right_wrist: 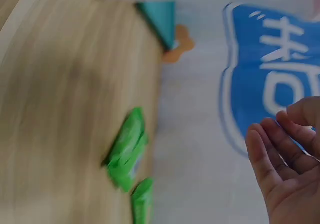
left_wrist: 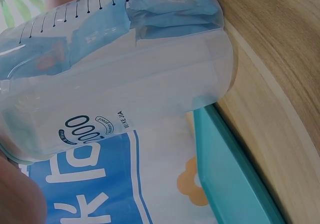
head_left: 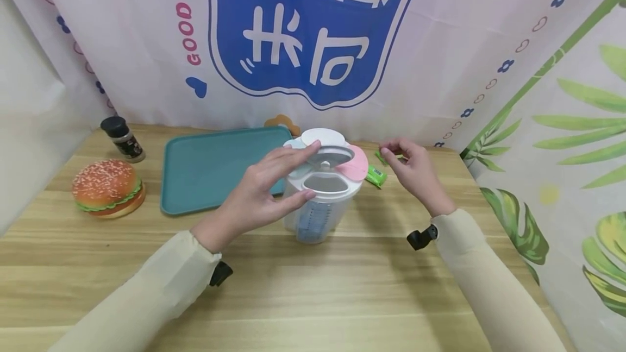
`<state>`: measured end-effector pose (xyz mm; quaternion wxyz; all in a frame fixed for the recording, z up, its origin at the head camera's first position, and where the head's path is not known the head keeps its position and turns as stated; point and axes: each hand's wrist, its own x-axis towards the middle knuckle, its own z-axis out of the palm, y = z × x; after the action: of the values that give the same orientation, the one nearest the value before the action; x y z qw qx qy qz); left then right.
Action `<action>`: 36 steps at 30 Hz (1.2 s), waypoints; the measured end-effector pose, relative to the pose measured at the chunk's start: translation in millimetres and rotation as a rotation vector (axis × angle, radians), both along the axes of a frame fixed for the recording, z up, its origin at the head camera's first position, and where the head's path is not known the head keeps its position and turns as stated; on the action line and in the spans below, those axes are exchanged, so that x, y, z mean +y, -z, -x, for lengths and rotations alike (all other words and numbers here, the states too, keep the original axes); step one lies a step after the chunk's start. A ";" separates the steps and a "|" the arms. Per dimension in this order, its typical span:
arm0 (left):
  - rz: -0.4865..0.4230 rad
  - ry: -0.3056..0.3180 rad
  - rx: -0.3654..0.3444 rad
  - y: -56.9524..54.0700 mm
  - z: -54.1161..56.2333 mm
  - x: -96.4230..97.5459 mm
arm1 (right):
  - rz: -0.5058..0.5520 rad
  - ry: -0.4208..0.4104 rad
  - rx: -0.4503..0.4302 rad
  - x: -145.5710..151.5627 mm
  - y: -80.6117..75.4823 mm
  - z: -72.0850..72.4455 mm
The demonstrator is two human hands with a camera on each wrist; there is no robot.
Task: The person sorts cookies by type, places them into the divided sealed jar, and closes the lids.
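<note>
A clear lidded storage container [head_left: 315, 224] stands on the table, its petal-like lid sections white, pink and pale blue. One front flap [head_left: 335, 155] is raised over an opening. My left hand [head_left: 256, 192] is at the lid with fingers extended, fingertips by the flap and thumb near the opening's rim. Blue packets [left_wrist: 100, 28] show inside the container in the left wrist view. To its right, my right hand [head_left: 413, 167] hovers by two small green packets [right_wrist: 127, 151], its fingers loosely bent with nothing between them in the right wrist view.
A teal tray [head_left: 195, 173] lies left of the container, against the printed curtain [head_left: 156, 69] behind the table. Farther left are a toy hamburger [head_left: 108, 188] and a black-capped seasoning jar [head_left: 123, 139]. The wooden table [head_left: 303, 297] extends in front.
</note>
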<state>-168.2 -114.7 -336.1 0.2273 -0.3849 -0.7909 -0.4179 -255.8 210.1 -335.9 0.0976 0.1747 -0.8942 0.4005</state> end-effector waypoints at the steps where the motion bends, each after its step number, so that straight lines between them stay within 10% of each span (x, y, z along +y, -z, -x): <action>1: -0.002 0.001 -0.003 -0.1 -0.3 0.0 | -0.033 0.007 -0.032 2.6 5.2 5.2; 10: -0.037 0.026 -0.034 -0.1 -3.0 0.3 | -0.144 -0.004 -0.146 15.2 43.0 34.7; 36: -0.040 -0.009 -0.006 -8.0 -6.7 12.5 | -0.205 0.012 -0.290 11.4 66.1 46.0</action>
<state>-161.5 -102.2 -328.1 0.2342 -0.3755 -0.7849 -0.4337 -301.8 221.5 -402.0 -0.0485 0.1188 -0.9360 0.3278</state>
